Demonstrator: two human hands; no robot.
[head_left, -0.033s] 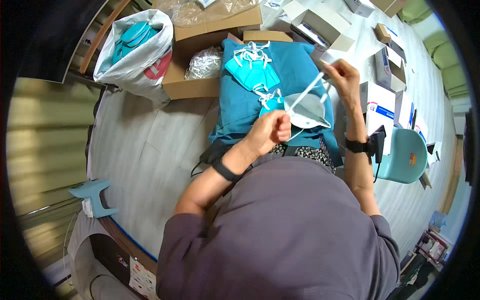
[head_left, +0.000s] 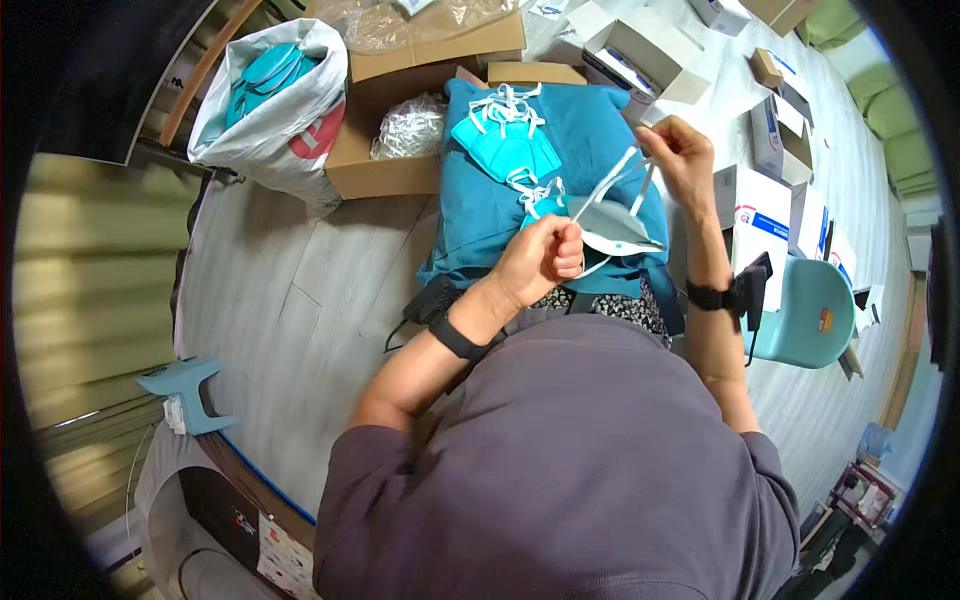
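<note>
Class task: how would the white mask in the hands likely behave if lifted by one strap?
Probably light: the right hand lifts the mask by thin straps alone. The straps look floppy and stretchy. The folded body seems to hold its shape, so it is likely semi-stiff.

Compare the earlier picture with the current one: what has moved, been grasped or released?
Nothing visibly changed. The left hand grips the face mask, the right hand pulls its white strap taut, and the teal masks lie on the blue cloth as before.
</note>
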